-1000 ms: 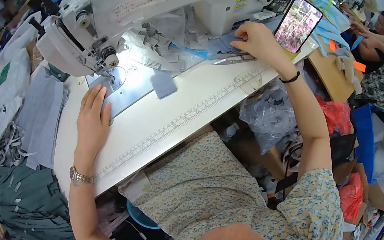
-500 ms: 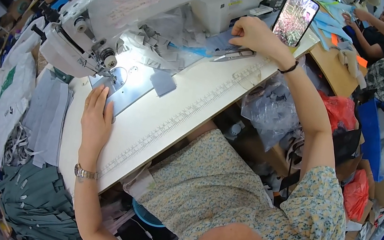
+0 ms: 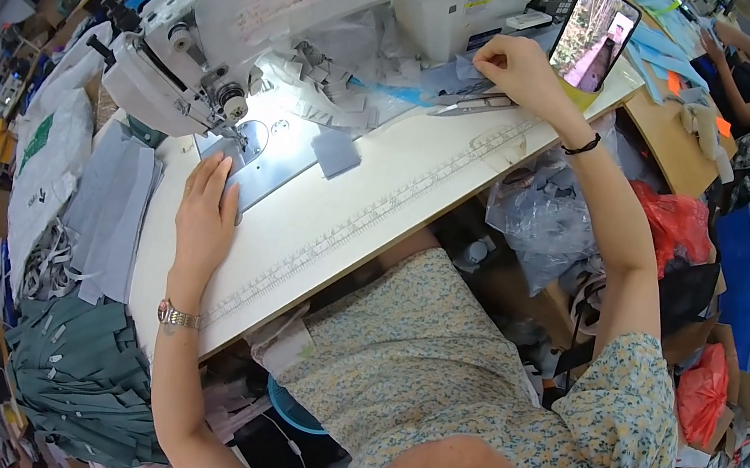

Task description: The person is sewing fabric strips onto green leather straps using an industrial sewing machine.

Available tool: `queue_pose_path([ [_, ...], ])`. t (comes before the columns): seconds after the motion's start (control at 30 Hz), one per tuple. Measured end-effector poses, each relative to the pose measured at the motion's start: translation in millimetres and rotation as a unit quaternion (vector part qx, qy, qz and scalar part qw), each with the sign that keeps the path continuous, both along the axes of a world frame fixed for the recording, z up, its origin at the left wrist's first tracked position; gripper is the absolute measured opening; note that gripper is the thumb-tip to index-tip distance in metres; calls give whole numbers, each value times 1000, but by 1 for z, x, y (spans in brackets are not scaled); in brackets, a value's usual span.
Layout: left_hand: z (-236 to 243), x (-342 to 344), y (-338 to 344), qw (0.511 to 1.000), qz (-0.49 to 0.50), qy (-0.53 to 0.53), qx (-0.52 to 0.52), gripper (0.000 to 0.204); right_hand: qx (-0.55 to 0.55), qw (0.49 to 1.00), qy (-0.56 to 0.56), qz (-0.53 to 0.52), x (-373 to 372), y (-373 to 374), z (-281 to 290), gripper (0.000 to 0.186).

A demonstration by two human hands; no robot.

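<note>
My left hand lies flat with fingers extended on the metal bed plate of a white sewing machine, just in front of its needle area. A small grey fabric square lies on the plate's right edge. My right hand rests at grey fabric pieces by the machine's base, its thumb and index finger pinched; what is between them I cannot make out. Scissors lie beside it. Just beyond, a phone with a lit screen stands upright.
Grey fabric panels hang left of the white table, above dark green cloth. At right are red bags, a blue box and cardboard. Co-workers sit at the top right; another is at top left.
The whole view has shifted slightly. My hands have stayed in nearly the same places on the machine and fabric. The picture on the phone screen has changed.
</note>
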State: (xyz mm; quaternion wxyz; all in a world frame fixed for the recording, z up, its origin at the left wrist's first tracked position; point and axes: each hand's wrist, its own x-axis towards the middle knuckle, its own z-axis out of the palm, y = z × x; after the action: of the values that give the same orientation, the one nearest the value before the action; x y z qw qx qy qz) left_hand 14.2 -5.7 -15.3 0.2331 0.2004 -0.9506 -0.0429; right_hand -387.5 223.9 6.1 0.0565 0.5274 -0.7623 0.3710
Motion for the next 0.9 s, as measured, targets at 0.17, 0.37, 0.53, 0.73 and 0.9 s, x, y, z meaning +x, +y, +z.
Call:
queue_pose_path([
  [0.17,10,2,6,996,-49,36,-61,28,-53,998,-2,43,12,9,5,12],
  [0.37,39,-56,88,979,-136,103,108,20,-112,963,186,159,109,2,23,8],
  [0.53,23,-72,91,848,-65,119,513,23,-93,949,208,219,163,-13,7,9],
  [0.73,34,-6,75,893,32,39,446,24,-66,925,200,317,167,-19,-8,20],
  [0.9,28,68,55,904,135,94,394,23,-35,914,202,350,161,-17,-17,26],
])
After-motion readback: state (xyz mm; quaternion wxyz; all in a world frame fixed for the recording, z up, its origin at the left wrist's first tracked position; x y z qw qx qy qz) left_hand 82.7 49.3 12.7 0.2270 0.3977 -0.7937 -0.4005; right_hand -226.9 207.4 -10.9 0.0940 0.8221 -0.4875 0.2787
